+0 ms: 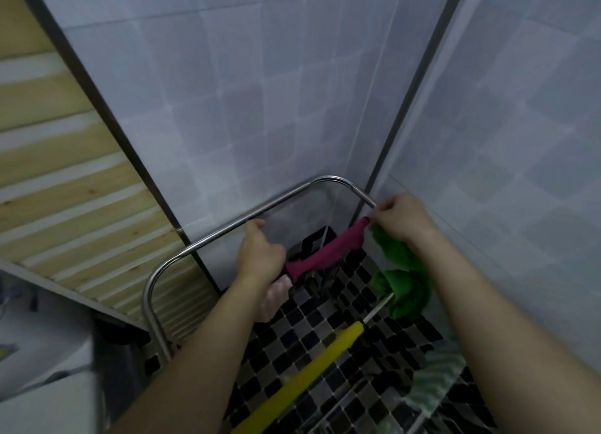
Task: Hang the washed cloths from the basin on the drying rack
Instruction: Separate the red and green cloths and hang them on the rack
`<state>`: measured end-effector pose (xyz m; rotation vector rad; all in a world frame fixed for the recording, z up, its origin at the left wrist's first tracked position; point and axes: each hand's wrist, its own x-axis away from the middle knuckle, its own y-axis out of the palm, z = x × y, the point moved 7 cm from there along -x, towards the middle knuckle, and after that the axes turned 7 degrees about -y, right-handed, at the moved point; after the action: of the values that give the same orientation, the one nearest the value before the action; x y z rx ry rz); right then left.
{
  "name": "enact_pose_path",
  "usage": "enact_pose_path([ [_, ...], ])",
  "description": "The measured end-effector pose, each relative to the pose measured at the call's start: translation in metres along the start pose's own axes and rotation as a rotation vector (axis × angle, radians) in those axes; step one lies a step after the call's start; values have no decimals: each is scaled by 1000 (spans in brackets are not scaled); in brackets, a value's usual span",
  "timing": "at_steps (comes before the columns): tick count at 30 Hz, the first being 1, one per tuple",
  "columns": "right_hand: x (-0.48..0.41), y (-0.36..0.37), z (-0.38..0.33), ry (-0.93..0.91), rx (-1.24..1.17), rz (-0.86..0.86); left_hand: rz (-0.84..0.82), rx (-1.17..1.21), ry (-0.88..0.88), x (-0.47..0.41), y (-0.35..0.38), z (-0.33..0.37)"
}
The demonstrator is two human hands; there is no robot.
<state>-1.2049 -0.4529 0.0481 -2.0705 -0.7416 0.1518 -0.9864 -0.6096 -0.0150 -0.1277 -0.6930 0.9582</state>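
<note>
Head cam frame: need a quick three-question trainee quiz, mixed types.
1. True or false: the left hand and the right hand both hold the magenta cloth.
2. The bunched cloth under the right wrist is: A blue, B green, C orange.
3. Fill in: on the drying rack, the yellow cloth lies ____ to the person than the magenta cloth.
Key: 1 true; 2 B; 3 nearer.
</note>
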Motion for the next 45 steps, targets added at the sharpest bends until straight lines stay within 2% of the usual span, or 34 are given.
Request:
enact_pose_path([
  [3, 6, 16, 12, 73, 15, -198, -161, -289, 108, 20, 13, 4],
  [5, 5, 25, 15, 91, -34, -236, -253, -409, 155, 30, 24, 0],
  [7, 3, 29, 18, 97, -93, -186, -190, -519, 244, 39, 23, 5],
  [11, -2, 30, 24, 104, -119, -66, 47, -736, 484, 50, 21, 22],
  [13, -8, 25, 27, 105, -68, -18, 111, -782, 584, 55, 25, 27],
  [16, -15, 12, 31, 137, 82, 88, 131, -749, 682, 58, 35, 32],
  [20, -16, 9, 33, 164, 231, 177, 103, -691, 713, 55, 42, 34],
  [23, -18, 8, 35, 185, 252, 229, 36, -620, 714, 52, 44, 34],
  [28, -18, 6, 37, 142, 190, 199, -20, -592, 728, 50, 49, 35],
  [32, -6, -13, 27, 41, 7, 96, -4, -613, 706, 53, 48, 39],
  [34, 12, -27, 22, 3, -143, 16, -61, -502, 687, 63, 52, 47],
  [38, 61, -48, 19, -30, -463, -191, -361, -179, 511, 98, 84, 66],
  [41, 91, -63, 19, -78, -619, -234, -587, -32, 397, 127, 114, 73],
  [42, 96, -65, 18, -93, -688, -239, -611, 7, 390, 132, 119, 75],
  [45, 112, -73, 24, -149, -875, -295, -536, 36, 465, 149, 115, 87],
])
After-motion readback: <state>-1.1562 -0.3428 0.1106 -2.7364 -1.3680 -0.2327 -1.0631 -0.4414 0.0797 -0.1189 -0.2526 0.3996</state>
